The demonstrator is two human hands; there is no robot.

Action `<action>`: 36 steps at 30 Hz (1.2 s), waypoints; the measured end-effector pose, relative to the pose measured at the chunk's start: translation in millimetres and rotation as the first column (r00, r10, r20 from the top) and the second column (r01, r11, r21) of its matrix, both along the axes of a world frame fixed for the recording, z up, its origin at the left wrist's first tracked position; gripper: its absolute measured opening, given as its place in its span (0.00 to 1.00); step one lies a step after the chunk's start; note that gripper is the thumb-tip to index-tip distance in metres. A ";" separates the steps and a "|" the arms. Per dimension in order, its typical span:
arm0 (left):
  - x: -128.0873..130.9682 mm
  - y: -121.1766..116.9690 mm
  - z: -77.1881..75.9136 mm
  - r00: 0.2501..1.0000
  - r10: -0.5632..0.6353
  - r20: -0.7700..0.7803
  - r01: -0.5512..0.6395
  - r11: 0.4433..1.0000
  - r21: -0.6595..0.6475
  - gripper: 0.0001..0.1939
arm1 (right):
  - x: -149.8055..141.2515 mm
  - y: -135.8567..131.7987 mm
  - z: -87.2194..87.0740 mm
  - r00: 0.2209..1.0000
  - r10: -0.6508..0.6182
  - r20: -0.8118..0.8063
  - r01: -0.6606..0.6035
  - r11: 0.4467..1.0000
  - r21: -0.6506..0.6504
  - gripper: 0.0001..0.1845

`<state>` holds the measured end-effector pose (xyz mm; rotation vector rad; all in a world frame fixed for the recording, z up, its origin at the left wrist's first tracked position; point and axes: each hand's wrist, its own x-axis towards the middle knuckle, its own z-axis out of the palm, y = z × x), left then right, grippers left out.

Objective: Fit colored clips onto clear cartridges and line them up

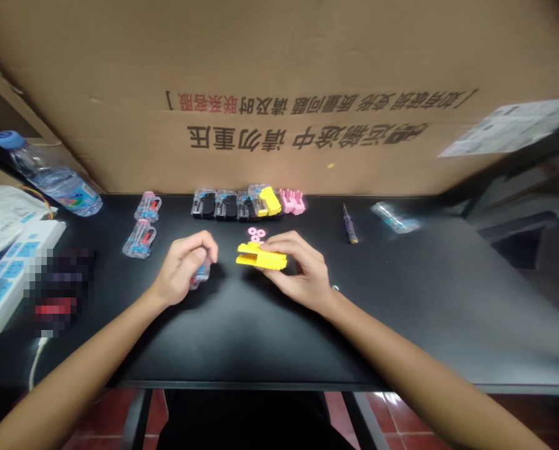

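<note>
1. Hands first, in the head view, the only one. To do this bit well, I think the right hand [302, 269] should grip the yellow piece [261, 256] flat and steady, low over the bench [401, 300], so nothing slips.

2. Both small parts should stay near the middle of the frame, close together, where they are easy to see. That is my guess from how they lie.

3. The right hand is closed on the yellow piece. Thumb and fingers pinch its right end, and the left end sticks out free.

4. The left hand [186, 265] is curled shut around a small clear part [201, 275] with a bit of red and blue on it. Most of that part is hidden by the fingers.

5. The two hands are near each other but not touching.

6. Just above the yellow piece lie some little pink rings [256, 234].

7. Higher up, in the middle, is a row of clear and black parts [223, 204], with one yellow one and a pink one [292, 201] at its right end.

8. Two clear parts [143, 228] lie to the left of the hands. A water bottle [49, 175] lies at upper left. A small screwdriver [349, 225] lies to the right.
</note>
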<state>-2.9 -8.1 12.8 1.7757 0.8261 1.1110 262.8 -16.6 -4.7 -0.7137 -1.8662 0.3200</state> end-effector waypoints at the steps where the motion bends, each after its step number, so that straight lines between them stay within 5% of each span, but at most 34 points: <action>1: 0.1 -1.2 2.2 0.996 0.029 -0.085 -0.025 0.999 0.046 0.19 | -0.3 -0.3 0.7 1.000 0.017 0.009 -0.017 1.000 -0.006 0.17; 3: -0.2 -1.7 5.1 0.960 0.077 -0.269 -0.030 0.985 0.172 0.15 | -0.7 -0.9 1.6 0.998 0.055 0.022 -0.054 0.998 -0.023 0.18; 7: -3.6 3.3 2.0 0.845 0.111 -0.523 0.142 0.897 0.419 0.19 | -1.2 -1.6 1.9 0.990 0.131 0.058 -0.126 0.989 -0.080 0.16; 18: -5.6 6.6 -4.1 0.760 0.270 -0.591 0.240 0.729 0.641 0.18 | -2.5 -1.7 0.9 0.976 0.200 0.081 -0.190 0.976 -0.110 0.13; 26: -6.2 7.4 -4.4 0.766 0.264 -0.587 0.244 0.725 0.644 0.19 | -1.7 -1.3 0.7 0.977 0.201 0.073 -0.196 0.977 -0.081 0.13; 32: -5.2 6.9 -5.8 0.804 0.186 -0.564 0.225 0.784 0.579 0.21 | 1.3 0.9 -2.1 0.977 0.200 0.076 -0.200 0.980 0.001 0.17; 36: -4.8 6.7 -3.5 0.778 0.213 -0.591 0.267 0.739 0.618 0.23 | 1.5 0.8 -2.4 0.977 0.198 0.080 -0.200 0.980 0.019 0.16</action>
